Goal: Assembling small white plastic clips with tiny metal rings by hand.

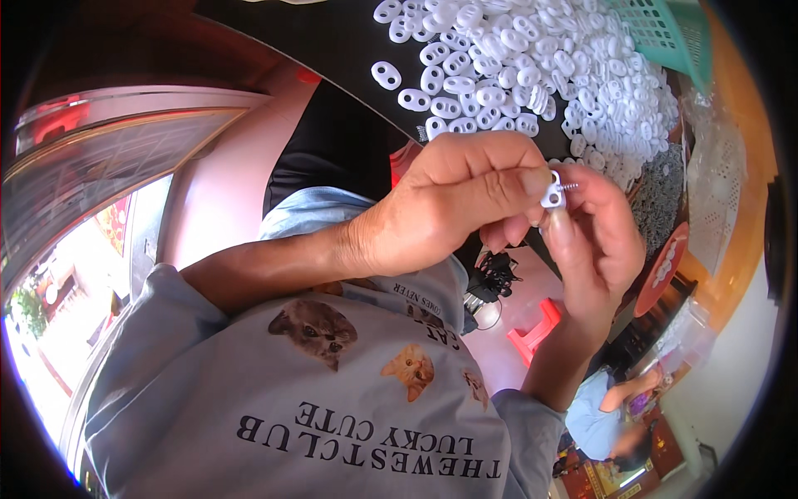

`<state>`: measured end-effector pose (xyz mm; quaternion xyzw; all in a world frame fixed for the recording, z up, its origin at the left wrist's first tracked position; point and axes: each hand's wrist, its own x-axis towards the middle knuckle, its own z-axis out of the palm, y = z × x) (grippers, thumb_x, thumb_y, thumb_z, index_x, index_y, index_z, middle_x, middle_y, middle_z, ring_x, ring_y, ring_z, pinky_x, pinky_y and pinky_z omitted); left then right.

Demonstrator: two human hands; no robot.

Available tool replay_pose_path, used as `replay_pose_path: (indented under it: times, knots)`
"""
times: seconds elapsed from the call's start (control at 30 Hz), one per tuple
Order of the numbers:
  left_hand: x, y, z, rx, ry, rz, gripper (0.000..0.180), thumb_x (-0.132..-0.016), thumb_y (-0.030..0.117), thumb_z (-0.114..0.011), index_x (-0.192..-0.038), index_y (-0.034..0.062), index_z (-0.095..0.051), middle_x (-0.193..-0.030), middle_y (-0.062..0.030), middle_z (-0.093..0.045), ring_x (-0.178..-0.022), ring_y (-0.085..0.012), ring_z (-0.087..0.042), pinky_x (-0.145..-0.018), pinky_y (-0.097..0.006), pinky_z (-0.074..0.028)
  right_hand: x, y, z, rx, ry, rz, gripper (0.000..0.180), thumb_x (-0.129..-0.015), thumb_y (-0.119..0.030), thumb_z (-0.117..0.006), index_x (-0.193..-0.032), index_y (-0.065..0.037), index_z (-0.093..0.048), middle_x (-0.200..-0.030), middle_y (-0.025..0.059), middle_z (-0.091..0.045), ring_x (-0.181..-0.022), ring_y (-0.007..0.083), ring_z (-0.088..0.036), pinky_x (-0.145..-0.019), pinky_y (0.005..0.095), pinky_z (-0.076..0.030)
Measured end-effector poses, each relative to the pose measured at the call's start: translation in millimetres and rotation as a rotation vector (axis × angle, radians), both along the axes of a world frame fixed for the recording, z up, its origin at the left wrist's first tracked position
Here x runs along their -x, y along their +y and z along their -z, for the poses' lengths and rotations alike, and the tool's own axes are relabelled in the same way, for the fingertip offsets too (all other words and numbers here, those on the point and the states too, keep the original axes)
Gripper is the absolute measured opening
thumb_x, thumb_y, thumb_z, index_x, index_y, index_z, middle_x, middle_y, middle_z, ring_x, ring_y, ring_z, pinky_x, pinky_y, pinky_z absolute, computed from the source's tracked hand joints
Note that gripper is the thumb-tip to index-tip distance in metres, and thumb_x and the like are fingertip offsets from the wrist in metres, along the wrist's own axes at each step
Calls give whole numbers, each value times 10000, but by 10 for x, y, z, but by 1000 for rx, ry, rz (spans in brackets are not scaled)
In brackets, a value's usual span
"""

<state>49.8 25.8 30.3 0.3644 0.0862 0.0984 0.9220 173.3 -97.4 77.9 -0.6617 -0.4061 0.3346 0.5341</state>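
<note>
In front of my chest, my left hand (465,195) is closed, its thumb and fingertips pinching a small white two-hole plastic piece (550,198). My right hand (603,237) grips the same piece from the other side, thumb tip against its lower edge and fingers curled behind. A thin metal spring (570,187) sticks out sideways from the piece towards my right fingers. Just beyond my hands, a large heap of white oval two-hole pieces (515,71) covers much of the dark tabletop (332,50).
A green plastic basket (657,29) stands at the far right. Near it lie a grey heap of tiny parts (659,191), clear plastic bags (711,166) and a red round dish (650,289) holding white pieces. Below are a red stool (539,333) and another person (594,416).
</note>
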Motion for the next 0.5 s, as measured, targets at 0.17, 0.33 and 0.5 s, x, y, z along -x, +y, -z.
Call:
replay_pose_path:
  times: [0.17,0.33,0.5]
  knots:
    - [35,11,3,111,29,-3,242,-1002,182,-445,-921,-12,-565,-812,-60,-569,-682,-117,-521,-609,-252,-415,18,-13,-3,-37,31,-45,227,-911,50,-553,-1133,87,-531,-966,130,-624,-832,149,-627,-699,243,-484]
    - [63,-11,-20,42,-10,43,235,-1006,171,-449,-938,-19,-569,-797,-56,-567,-688,-111,-523,-604,-253,-419,-54,-73,55,-19,15,63,120,-937,-55,-553,-971,59,-570,-835,82,-595,-698,76,-534,-616,204,-419]
    - [98,0,-40,-38,-10,64,203,-999,142,-472,-919,-17,-570,-777,-42,-558,-679,-95,-510,-593,-244,-411,-100,-94,-55,70,150,84,135,-894,-78,-474,-850,37,-530,-713,32,-502,-614,68,-414,-562,218,-331]
